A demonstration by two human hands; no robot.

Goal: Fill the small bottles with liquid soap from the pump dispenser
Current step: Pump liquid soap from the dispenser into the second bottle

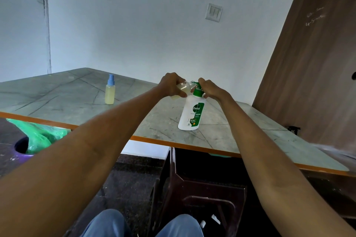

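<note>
Left hand (170, 84) fingers wrapped round small clear plastic bottle (181, 90), tilted at spout to catch soap | right hand (211, 88) grips green pump head, apparently pressing | white pump dispenser (190, 113) upright on grey desk (77, 98) | both arms outstretched

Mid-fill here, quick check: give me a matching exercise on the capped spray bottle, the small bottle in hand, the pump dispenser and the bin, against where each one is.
Things:
1. blue-capped bottle
2. small clear bottle
3. pump dispenser
4. purple bin

Places:
A. standing on the table, right hand on its green pump
B. on the floor, left of the table
C. held in the left hand at the nozzle
D. standing alone on the table, far left

Pairs: 1-D, 2-C, 3-A, 4-B
</note>
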